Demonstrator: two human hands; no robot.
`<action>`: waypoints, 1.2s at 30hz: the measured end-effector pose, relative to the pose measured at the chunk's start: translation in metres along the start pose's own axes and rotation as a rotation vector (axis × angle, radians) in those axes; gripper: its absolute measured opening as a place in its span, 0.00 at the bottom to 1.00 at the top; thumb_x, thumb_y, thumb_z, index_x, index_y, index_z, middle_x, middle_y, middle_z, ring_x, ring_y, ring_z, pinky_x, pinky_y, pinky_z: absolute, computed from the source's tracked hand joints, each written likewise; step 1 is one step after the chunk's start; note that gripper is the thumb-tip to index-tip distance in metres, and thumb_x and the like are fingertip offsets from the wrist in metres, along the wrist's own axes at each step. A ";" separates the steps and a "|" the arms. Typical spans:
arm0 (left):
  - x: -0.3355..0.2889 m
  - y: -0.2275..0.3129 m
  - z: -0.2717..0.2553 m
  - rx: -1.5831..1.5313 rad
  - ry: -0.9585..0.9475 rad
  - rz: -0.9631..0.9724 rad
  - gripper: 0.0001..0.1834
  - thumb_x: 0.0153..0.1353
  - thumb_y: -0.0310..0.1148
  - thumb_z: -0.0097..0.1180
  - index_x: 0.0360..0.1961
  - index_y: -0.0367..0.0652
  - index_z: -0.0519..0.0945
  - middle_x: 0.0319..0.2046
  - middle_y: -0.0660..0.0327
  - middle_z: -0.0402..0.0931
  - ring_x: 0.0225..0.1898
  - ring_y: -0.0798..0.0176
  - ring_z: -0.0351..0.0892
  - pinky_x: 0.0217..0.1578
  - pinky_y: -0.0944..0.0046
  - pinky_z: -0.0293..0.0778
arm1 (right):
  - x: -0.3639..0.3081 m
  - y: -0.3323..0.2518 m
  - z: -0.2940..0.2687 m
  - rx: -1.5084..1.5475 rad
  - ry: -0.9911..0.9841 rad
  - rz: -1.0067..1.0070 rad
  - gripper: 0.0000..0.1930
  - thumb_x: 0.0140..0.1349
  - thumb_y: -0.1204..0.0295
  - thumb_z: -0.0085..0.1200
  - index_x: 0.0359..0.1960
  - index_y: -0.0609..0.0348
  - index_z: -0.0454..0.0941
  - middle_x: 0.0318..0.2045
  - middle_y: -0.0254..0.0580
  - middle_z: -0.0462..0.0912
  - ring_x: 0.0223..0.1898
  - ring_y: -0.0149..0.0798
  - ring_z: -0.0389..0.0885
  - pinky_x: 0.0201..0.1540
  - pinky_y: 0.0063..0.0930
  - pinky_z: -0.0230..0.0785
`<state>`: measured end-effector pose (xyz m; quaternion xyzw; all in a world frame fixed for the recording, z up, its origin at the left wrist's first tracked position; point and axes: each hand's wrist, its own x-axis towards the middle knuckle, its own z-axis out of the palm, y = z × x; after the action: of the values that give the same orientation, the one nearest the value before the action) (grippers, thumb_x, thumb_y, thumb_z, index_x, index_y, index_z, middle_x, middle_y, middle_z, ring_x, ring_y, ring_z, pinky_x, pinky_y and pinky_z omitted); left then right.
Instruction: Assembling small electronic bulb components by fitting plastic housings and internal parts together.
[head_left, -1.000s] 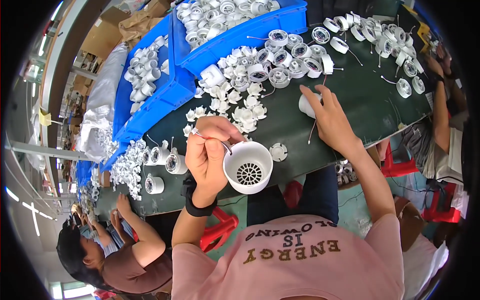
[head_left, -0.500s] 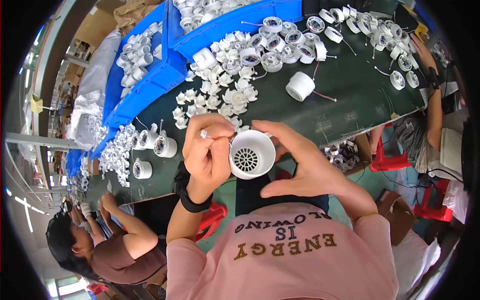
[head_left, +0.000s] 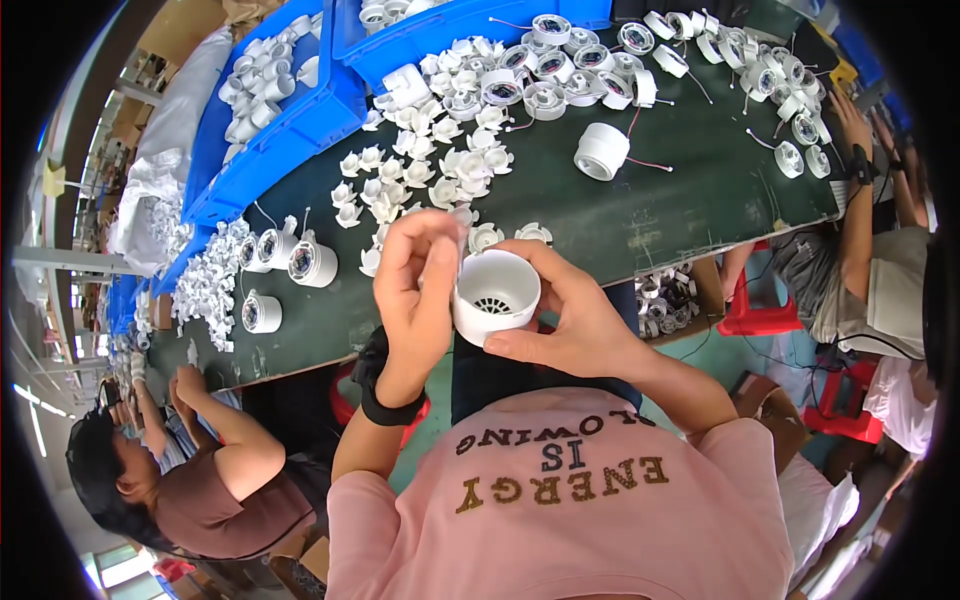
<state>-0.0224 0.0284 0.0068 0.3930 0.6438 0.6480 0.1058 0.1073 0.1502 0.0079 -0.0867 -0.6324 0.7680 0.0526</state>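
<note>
Head: hands (head_left: 413,300) half-curled, right (head_left: 590,325) gripping white cup (head_left: 480,318).

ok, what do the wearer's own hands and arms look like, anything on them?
Left hand and right hand: both ungloved. Black band around the left wrist; right wrist has nothing on it. Forearms uncovered. Short, plain pink sleeves on both upper arms.

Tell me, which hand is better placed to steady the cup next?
Probably the right hand: its fingers curve around the white grille-bottomed cup, while the left hand rises along its left side.
</note>
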 end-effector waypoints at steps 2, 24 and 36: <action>-0.003 0.003 -0.001 -0.380 -0.055 -0.148 0.27 0.63 0.45 0.50 0.54 0.35 0.65 0.48 0.55 0.68 0.47 0.65 0.72 0.48 0.65 0.67 | 0.004 0.008 0.001 0.040 0.004 -0.064 0.37 0.49 0.73 0.67 0.61 0.61 0.60 0.51 0.39 0.68 0.56 0.32 0.68 0.58 0.29 0.62; -0.048 0.005 -0.018 0.014 0.058 -0.074 0.33 0.49 0.26 0.66 0.57 0.35 0.66 0.51 0.54 0.63 0.49 0.60 0.70 0.50 0.62 0.69 | -0.002 -0.021 0.013 -0.414 0.284 -0.507 0.27 0.50 0.80 0.61 0.54 0.65 0.67 0.40 0.40 0.72 0.37 0.30 0.70 0.36 0.22 0.64; -0.049 0.008 -0.042 0.343 0.023 0.136 0.33 0.43 0.21 0.65 0.54 0.38 0.69 0.54 0.52 0.63 0.53 0.58 0.69 0.49 0.60 0.71 | 0.023 -0.037 0.015 -0.772 -0.065 -0.649 0.26 0.42 0.77 0.64 0.49 0.58 0.78 0.33 0.38 0.77 0.36 0.42 0.70 0.39 0.32 0.63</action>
<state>-0.0137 -0.0356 0.0016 0.4406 0.7178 0.5389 -0.0141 0.0809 0.1475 0.0450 0.1251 -0.8659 0.4245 0.2330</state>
